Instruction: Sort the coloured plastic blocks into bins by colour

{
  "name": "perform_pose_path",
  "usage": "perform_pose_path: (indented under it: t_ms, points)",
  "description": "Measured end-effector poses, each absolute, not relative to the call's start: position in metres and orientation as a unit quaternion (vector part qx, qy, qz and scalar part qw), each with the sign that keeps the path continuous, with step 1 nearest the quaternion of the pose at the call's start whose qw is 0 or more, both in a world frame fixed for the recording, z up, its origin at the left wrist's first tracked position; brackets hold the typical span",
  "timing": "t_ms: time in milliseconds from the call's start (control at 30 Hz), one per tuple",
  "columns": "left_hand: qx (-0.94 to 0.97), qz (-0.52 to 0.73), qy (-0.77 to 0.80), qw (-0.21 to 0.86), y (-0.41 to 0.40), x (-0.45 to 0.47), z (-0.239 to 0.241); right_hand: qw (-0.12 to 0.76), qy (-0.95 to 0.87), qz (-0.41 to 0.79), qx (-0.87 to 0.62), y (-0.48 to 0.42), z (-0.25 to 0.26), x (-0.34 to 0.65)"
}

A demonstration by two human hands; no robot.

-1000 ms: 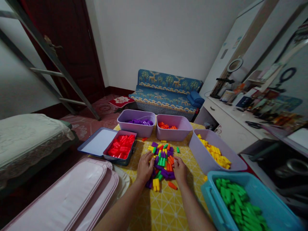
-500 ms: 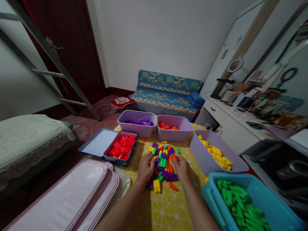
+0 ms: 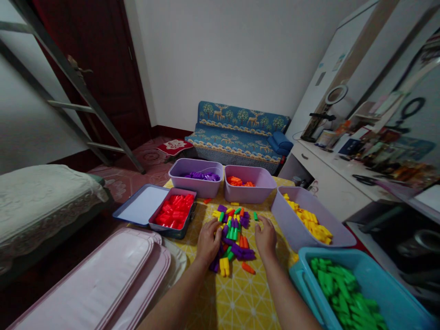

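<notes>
A mixed pile of plastic building pieces (image 3: 233,233) in purple, green, yellow, red and orange lies between my hands on the yellow patterned cloth. My left hand (image 3: 208,239) rests at the pile's left edge, thumb and fingers apart and slightly curled, fingertips against the pieces. On the other side, my right hand (image 3: 266,237) is off the pile with nothing in it, its fingers apart. A single green piece (image 3: 255,216) lies just beyond its fingertips. Nearest me are a loose orange piece (image 3: 248,268) and some joined yellow pieces (image 3: 224,266).
Lilac bins hold purple pieces (image 3: 202,176), orange pieces (image 3: 237,181) and yellow pieces (image 3: 309,221). Red pieces (image 3: 174,211) fill an open tin at left. Green pieces (image 3: 343,288) lie in a turquoise bin (image 3: 388,275) at right. Pinkish lids (image 3: 92,279) are stacked front left.
The orange pieces in my right hand have left it, and more orange shows in the orange-piece bin. My right hand has opened and shifted right, away from the pile. My left hand has barely moved.
</notes>
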State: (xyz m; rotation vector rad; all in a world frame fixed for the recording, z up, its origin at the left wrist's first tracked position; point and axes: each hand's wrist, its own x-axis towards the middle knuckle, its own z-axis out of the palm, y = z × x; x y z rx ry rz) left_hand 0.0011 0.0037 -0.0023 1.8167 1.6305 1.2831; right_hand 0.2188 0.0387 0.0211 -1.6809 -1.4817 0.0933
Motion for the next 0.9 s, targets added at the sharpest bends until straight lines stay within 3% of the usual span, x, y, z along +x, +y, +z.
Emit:
perform_pose_path:
  t_ms: [167, 333, 633, 900]
  points:
    - [0.643, 0.466, 0.576, 0.194, 0.003, 0.001, 0.000, 0.249, -0.636, -0.070, -0.727, 0.009, -0.016, 0.239]
    - [0.623, 0.485, 0.575, 0.212, 0.002, 0.001, -0.005, 0.136, -0.637, -0.122, -0.749, 0.002, -0.014, 0.229]
    - [0.578, 0.514, 0.617, 0.144, 0.038, -0.001, 0.008, 0.121, -0.637, -0.161, -0.744, 0.000, -0.011, 0.221]
    - [0.620, 0.270, 0.726, 0.126, 0.102, -0.008, 0.039, 0.115, -0.632, -0.146, -0.753, -0.001, -0.005, 0.219]
